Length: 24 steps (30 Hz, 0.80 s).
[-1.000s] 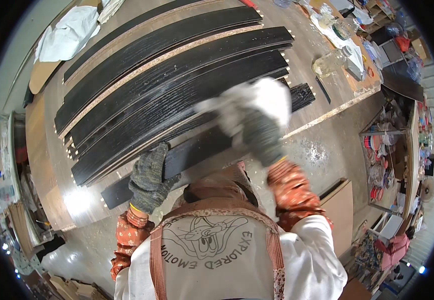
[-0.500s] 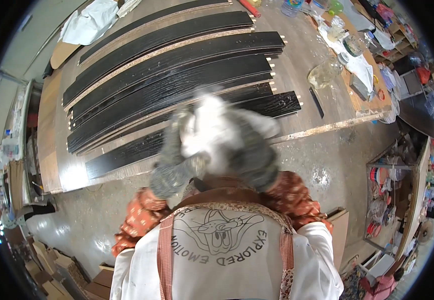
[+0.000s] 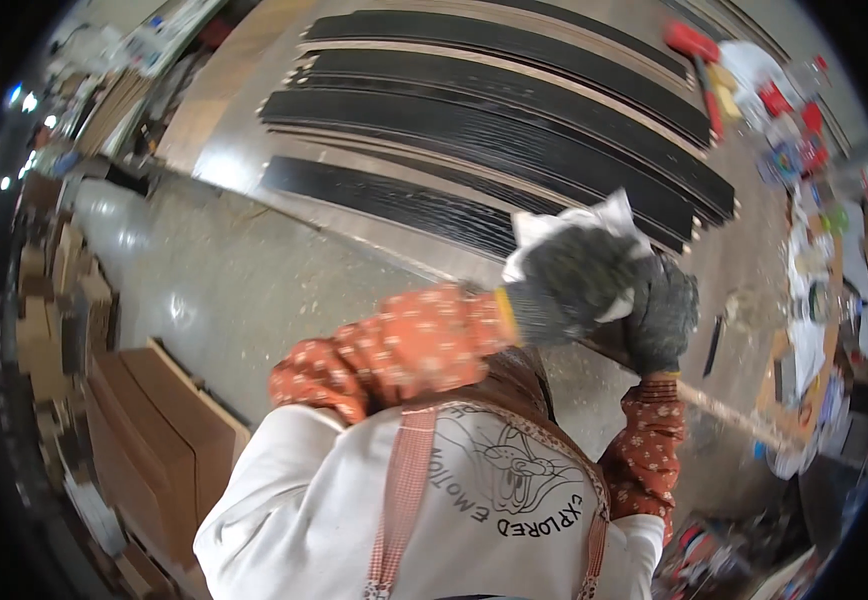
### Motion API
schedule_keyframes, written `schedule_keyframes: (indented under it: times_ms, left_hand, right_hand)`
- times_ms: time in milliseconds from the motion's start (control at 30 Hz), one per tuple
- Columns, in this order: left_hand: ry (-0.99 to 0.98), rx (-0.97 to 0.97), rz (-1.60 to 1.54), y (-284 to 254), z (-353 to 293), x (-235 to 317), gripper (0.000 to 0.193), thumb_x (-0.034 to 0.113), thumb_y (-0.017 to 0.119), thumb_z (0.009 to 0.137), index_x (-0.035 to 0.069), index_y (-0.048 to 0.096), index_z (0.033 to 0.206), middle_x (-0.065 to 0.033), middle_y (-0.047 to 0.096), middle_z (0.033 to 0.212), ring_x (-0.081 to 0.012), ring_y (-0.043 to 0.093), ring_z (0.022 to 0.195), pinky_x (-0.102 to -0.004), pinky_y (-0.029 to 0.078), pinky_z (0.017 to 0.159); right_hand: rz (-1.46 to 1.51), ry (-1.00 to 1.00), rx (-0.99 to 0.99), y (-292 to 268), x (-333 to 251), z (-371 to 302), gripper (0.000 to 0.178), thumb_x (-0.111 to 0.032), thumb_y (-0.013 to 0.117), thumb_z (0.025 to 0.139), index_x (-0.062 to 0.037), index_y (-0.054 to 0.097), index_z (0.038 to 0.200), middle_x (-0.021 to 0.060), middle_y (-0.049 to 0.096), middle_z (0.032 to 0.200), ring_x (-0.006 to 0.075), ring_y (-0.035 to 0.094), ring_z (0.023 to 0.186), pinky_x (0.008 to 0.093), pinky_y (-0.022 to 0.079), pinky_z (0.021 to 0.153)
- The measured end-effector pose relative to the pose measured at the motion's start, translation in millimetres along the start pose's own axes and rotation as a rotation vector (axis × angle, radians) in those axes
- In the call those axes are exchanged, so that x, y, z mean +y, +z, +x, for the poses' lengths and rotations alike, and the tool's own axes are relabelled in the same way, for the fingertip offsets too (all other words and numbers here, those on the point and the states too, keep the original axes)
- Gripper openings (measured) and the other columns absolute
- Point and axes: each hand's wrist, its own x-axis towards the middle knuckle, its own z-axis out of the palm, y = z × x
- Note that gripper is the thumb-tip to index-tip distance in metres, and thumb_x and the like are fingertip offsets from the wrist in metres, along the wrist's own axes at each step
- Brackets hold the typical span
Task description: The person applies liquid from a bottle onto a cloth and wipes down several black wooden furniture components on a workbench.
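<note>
My left hand (image 3: 579, 275), in a dark grey knitted glove, is closed on a crumpled white cloth (image 3: 554, 225) near the table's front edge. Its forearm, in an orange patterned sleeve, reaches across from the left. Right beside it, my right hand (image 3: 662, 312) in a matching glove has its fingers curled down. Whether it grips the cloth or a board's end is hidden. The nearest black board (image 3: 389, 203) runs toward the cloth, and its right end is covered. Behind it lie several long black boards (image 3: 484, 130) with pale dowel pegs at their ends.
A red-headed mallet (image 3: 692, 42) lies at the back right. Bottles, papers and a short dark strip (image 3: 714, 345) are along the table's right side. Brown panels (image 3: 159, 440) lean at the lower left, beside the concrete floor (image 3: 224, 270).
The view has turned, and the boards now slant the other way. Both hands, earlier blurred around the cloth in front of my chest, are now farther right, with the left arm stretched across.
</note>
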Motion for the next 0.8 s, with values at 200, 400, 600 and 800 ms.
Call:
schedule_keyframes:
  times_ms: [200,400,600,800]
  left_hand:
    - [0.038,-0.086,0.953,-91.7,-25.1,-64.2,0.023,0.011,0.057,0.082,0.009,0.062,0.105,-0.0062,0.063,0.087,-0.0222,0.063,0.083,-0.0325,0.050,0.076]
    - [-0.225,0.336,1.192,-388.2,-54.9,-62.0,0.021,0.015,0.052,0.085,0.005,0.066,0.097,-0.0164,0.066,0.090,-0.0307,0.063,0.086,-0.0365,0.049,0.079]
    - [0.088,0.390,0.398,-317.8,3.0,-60.6,0.023,0.012,0.051,0.087,0.002,0.062,0.104,-0.0104,0.065,0.092,-0.0242,0.061,0.082,-0.0351,0.049,0.075]
    - [0.149,-0.135,0.866,-273.2,-15.6,-66.2,0.030,0.015,0.057,0.088,0.008,0.062,0.117,-0.0079,0.064,0.103,-0.0200,0.061,0.093,-0.0322,0.048,0.080]
  right_hand:
    - [0.033,0.068,-0.032,6.2,-2.5,-5.9,0.028,-0.029,0.059,0.087,-0.0141,0.065,0.109,0.0109,0.063,0.105,0.0308,0.056,0.103,0.0465,0.039,0.096]
    - [-0.043,-0.026,0.110,5.5,-11.4,-4.6,0.025,-0.025,0.057,0.088,-0.0120,0.066,0.108,0.0133,0.063,0.102,0.0333,0.057,0.097,0.0455,0.042,0.090]
    - [-0.126,0.053,0.062,9.6,2.7,-9.8,0.029,-0.031,0.056,0.090,-0.0190,0.062,0.116,0.0090,0.062,0.112,0.0297,0.055,0.108,0.0459,0.036,0.103]
    - [-0.250,0.380,0.169,-29.2,25.9,-32.6,0.038,-0.037,0.056,0.088,-0.0167,0.059,0.121,0.0120,0.061,0.112,0.0336,0.054,0.108,0.0464,0.040,0.096]
